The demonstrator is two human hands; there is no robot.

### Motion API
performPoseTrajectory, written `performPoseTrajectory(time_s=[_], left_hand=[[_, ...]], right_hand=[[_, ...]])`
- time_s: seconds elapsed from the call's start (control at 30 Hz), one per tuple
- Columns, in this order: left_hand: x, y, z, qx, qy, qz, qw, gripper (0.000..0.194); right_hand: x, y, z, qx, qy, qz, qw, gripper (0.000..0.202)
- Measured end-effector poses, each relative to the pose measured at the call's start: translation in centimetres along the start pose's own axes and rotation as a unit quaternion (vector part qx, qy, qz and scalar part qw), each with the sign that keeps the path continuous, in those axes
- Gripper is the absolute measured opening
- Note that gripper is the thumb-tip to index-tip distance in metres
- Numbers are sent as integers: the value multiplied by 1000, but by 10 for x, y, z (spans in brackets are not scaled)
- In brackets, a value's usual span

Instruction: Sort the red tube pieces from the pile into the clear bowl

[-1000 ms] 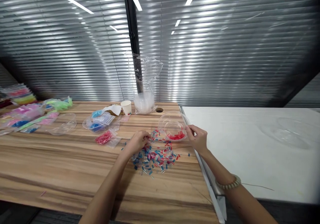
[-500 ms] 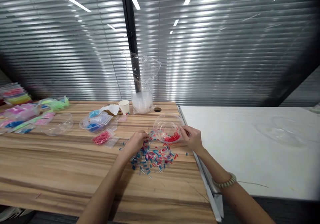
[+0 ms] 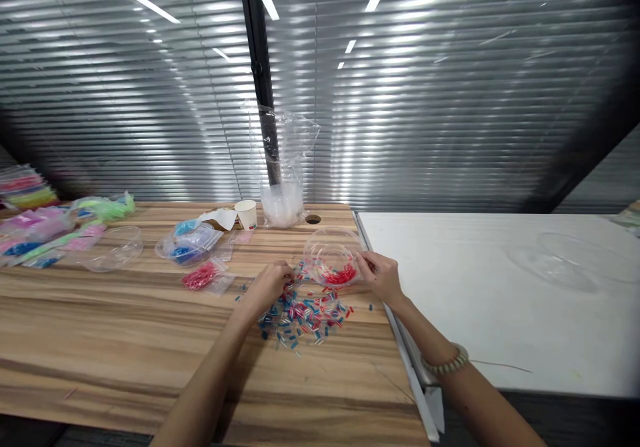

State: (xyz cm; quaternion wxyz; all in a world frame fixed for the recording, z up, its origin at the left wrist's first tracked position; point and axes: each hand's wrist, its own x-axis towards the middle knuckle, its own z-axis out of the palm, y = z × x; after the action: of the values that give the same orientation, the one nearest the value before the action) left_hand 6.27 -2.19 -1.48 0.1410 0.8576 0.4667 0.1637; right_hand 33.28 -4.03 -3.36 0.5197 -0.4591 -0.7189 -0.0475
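A clear plastic bowl (image 3: pixel 320 232) stands tilted at the back of a loose pile of small tube-shaped beads (image 3: pixel 306 315). Red tube beads (image 3: pixel 342 276) lie gathered inside the bowl, toward its near side. My right hand (image 3: pixel 382 276), with a beaded bracelet on the wrist, pinches the bowl's right rim. At the pile's left back edge, my left hand (image 3: pixel 273 283) has its fingertips drawn together among the beads. What they hold, if anything, is too small to make out. The pile mixes blue, red and clear pieces.
Left of the pile lies a bag of red beads (image 3: pixel 201 276). Behind it are a lidded clear container (image 3: pixel 186 246), a paper cup (image 3: pixel 246 214) and bagged plastic bowls (image 3: pixel 283 204). Colourful bags (image 3: pixel 40 224) crowd the far left. A white table (image 3: pixel 475 314) adjoins on the right.
The whole view has shifted slightly. Both hands keep nearly the same places, the left at the bead pile and the right on the bowl's rim.
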Motion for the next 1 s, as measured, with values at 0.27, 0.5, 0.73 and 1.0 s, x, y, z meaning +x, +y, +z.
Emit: performPoseTrajectory(time_s=[0.27,0.5,0.73,1.0], left_hand=[[0,0,-1,7,-10,-14,1000,24],[-1,1,0,21,-13,-11,1000,23],[-1,3,0,22,-5,-8,1000,26],[0,6,-2,27,-15,-17,999,24]], right_hand=[[1,-1,0,-5,-9,4,1000,31],[0,1,1,-4,-21,7,1000,32],[-1,2,2,1,-41,8,999,32],[-1,0,1,8,-44,-1,999,29]])
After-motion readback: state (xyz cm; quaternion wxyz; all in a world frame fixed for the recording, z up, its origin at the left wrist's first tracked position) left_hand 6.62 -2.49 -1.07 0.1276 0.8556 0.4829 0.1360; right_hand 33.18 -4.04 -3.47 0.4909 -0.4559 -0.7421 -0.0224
